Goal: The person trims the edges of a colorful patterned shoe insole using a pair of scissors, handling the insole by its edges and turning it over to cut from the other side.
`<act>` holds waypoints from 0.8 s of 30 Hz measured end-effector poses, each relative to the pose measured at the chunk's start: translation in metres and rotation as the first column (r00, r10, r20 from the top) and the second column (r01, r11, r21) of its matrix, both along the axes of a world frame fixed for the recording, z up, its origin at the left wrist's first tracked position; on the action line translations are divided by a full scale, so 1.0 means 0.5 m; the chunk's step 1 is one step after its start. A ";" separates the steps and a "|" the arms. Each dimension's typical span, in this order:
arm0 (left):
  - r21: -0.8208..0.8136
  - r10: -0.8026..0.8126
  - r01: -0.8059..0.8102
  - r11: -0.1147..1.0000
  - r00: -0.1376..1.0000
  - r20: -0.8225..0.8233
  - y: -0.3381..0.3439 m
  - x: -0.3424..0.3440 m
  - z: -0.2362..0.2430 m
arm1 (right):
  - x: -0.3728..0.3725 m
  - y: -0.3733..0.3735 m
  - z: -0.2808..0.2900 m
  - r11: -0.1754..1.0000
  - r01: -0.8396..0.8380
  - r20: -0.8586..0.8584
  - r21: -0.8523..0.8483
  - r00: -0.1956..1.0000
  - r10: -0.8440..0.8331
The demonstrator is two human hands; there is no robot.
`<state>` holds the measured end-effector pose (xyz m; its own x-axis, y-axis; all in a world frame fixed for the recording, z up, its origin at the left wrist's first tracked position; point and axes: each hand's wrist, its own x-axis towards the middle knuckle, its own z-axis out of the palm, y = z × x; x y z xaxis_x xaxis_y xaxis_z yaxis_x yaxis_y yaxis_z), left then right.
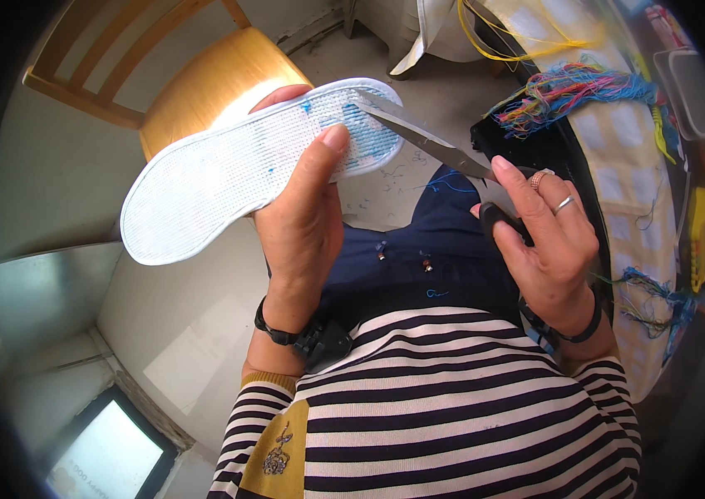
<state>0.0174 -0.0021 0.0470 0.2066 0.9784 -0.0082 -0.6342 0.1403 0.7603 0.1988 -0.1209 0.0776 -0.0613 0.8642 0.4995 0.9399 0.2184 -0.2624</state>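
A white shoe insole [194, 183] is gripped in my left hand [298, 224], thumb across its upper face and fingers behind it. Blue stitching [369, 141] covers part of its right end, with a few blue specks elsewhere. My right hand [548, 237] holds a pair of scissors [440, 150] by the dark handles, with thumb and fingers around them. The blades point up and left, slightly apart near the pivot, and their tips lie over the stitched end of the insole. Whether they touch it I cannot tell.
A wooden chair [203, 87] stands at the upper left. To the right, a checked cloth [610, 166] covers a surface bearing a multicoloured thread bundle [581, 91], yellow cord [527, 51] and more thread [656, 303]. Thread scraps [357, 204] are scattered below the insole.
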 end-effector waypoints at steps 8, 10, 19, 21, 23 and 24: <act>0.002 -0.049 0.049 0.999 0.999 -0.008 -0.001 -0.009 0.003 | 0.004 -0.006 0.022 0.998 -0.054 0.107 -0.028 0.993 0.057; -0.015 -0.073 0.074 0.997 0.997 0.017 0.000 -0.009 0.003 | 0.007 -0.011 0.024 0.995 -0.072 0.115 -0.065 0.990 0.079; -0.002 -0.069 0.069 0.998 0.998 0.005 0.001 -0.010 0.001 | 0.000 -0.008 0.016 0.986 -0.004 -0.151 -0.165 0.988 -0.021; -0.001 -0.074 0.074 0.997 0.997 0.006 0.002 -0.011 0.000 | 0.000 -0.009 0.020 0.983 0.003 -0.155 -0.182 0.987 -0.032; -0.005 -0.080 0.080 0.997 0.997 0.009 0.001 -0.011 -0.002 | 0.000 -0.010 0.021 0.979 0.012 -0.157 -0.202 0.987 -0.045; -0.007 -0.076 0.076 0.997 0.997 0.003 0.001 -0.009 0.000 | 0.001 -0.011 0.021 0.984 0.011 -0.115 -0.178 0.993 -0.032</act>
<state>0.0126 -0.0016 0.0472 0.2800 0.9599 -0.0142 -0.6235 0.1931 0.7576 0.1991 -0.1264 0.0881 0.0079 0.9398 0.3415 0.9043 0.1391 -0.4036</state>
